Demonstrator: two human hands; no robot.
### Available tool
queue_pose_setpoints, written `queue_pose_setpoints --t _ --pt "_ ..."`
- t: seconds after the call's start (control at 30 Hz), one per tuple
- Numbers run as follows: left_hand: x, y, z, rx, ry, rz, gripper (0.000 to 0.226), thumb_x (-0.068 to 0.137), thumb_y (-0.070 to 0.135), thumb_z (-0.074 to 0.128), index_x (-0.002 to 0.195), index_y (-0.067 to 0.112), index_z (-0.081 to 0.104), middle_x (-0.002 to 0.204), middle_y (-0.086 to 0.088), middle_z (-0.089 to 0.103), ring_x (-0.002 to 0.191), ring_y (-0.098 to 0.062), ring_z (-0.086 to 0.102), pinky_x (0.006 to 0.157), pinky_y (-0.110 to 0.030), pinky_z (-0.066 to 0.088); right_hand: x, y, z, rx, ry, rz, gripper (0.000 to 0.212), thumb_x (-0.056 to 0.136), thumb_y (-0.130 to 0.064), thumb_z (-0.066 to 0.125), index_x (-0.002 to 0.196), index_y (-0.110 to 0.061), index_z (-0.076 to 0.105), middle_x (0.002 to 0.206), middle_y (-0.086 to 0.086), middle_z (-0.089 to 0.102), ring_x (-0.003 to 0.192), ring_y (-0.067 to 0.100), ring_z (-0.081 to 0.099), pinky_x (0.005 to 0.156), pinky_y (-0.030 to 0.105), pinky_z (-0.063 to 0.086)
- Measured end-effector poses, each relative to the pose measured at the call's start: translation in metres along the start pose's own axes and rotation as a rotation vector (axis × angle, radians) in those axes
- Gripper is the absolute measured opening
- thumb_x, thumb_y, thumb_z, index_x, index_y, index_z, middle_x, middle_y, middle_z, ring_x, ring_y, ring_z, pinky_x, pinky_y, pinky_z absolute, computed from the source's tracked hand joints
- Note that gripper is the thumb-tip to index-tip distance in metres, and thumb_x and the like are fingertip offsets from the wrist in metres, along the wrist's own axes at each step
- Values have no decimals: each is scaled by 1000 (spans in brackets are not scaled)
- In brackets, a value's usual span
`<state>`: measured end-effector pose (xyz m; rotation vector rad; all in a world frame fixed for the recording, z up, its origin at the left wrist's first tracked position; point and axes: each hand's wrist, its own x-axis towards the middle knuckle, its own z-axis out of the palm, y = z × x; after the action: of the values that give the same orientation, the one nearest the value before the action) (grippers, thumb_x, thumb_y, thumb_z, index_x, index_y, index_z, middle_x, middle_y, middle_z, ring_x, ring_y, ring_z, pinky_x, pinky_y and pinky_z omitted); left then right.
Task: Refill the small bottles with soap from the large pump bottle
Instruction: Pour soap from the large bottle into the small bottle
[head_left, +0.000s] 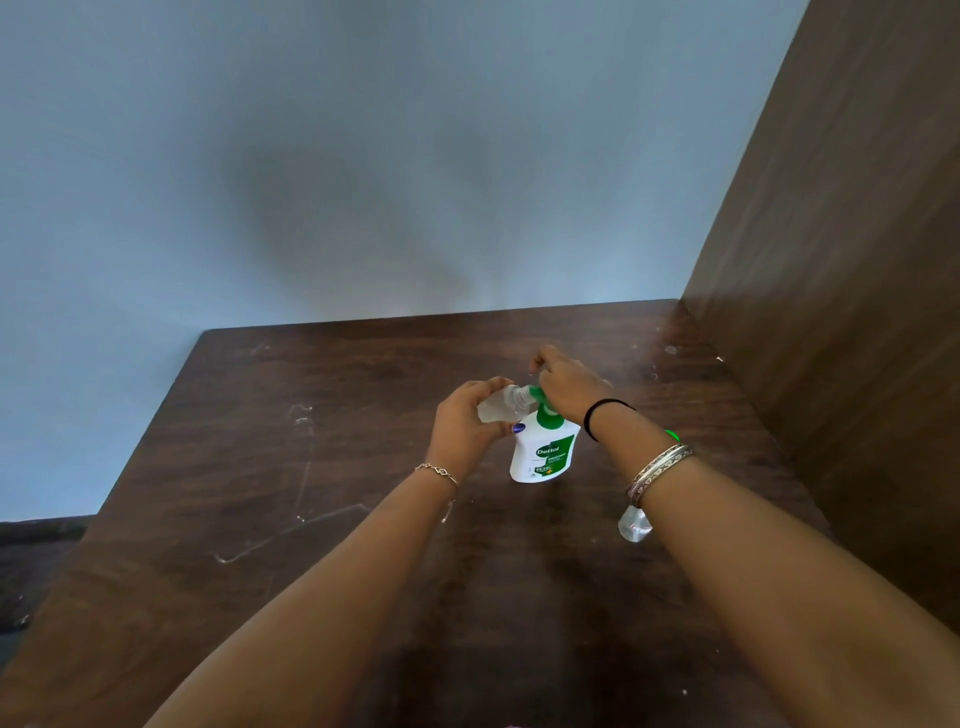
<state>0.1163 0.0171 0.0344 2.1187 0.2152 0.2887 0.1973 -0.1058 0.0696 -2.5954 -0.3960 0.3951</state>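
One dark wooden bench (363, 519) carries a white Dettol pump bottle (543, 449), upright. Right hand (569, 387) presses its green pump; left hand (467, 421) grips a small clear bottle (498, 405) tilted at the nozzle. Another small bottle (634, 525) lies near the right forearm.

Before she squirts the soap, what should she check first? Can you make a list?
1. The left hand grips the small clear plastic bottle: ok.
2. Its open neck meets the green pump spout: ok, as far as I can tell.
3. The right hand rests on the pump head: ok.
4. The white and green pump bottle stands upright on the dark wooden table: ok.
5. Room left in the small bottle: cannot tell.
6. The other small clear bottle stands clear of the pumping: ok.
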Motion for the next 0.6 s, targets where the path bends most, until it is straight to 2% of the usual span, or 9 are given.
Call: queue_pose_setpoints --t 0.13,0.27,0.47,0.6 --pt "1 -4 2 30 -6 -14 50 67 14 78 115 14 62 110 -3 63 92 -9 54 76 -10 37 1 2 5 29 21 2 26 91 -15 28 102 -23 50 112 9 60 95 29 55 94 45 41" --pt "-2 -5 4 21 -10 -32 50 68 12 77 116 12 61 112 -5 63 93 -9 53 79 -15 39 -1 3 7 -11 34 10 28 94 -15 26 106 -22 51 113 10 60 90 27 51 88 40 38" --pt "1 -2 3 -10 -1 -10 50 67 11 78 114 11 61 111 -5 63 91 -9 52 68 3 37 0 1 -1 3 1 1 30 91 -15 29 111 -23 50 118 8 58 102 30 54 95 43 39" --pt "2 -3 4 -9 6 -23 51 67 11 78 115 11 61 111 -6 63 93 -9 54 74 -4 38 1 1 3 59 41 5 30 92 -16 28 108 -23 52 115 8 59 99 29 55 94 43 41"
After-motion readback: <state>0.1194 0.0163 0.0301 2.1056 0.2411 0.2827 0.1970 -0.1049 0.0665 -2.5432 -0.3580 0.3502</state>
